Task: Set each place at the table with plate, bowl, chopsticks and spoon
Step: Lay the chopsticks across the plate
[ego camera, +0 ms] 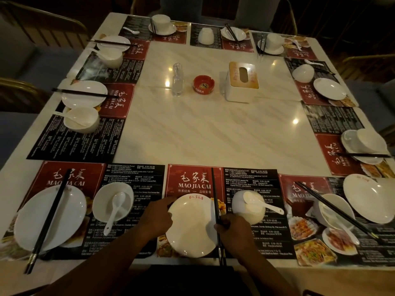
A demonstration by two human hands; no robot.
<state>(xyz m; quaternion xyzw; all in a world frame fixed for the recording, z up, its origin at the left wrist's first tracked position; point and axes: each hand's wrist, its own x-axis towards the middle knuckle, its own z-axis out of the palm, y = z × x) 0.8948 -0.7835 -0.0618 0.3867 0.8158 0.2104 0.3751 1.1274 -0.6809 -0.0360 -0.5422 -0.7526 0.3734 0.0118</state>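
The room is dim, and I am looking down at a big pale stone table. Red and black paper mats run all round its edge. In the middle stand a clear bottle, a red ashtray and a white tissue box. They are well away from my work.

The place I am setting is right in front of me, on the near mat. The white plate sits on the mat's red part. My left hand has its fingers curled on the plate's left rim. I think I hold it there so the plate will not slide.

My right hand is closed round the chopsticks, pinching them low down. They lie along the plate's right edge and point away from me. I think I hold them near the end so I can line them up straight beside the plate.

Just right of them is the bowl. It looks turned upside down. The spoon lies on top of it, with its handle sticking out to the right.

So all four things are here at this place. I guess what is left is to let the chopsticks rest neatly. If I bump the bowl, the spoon could slip off.
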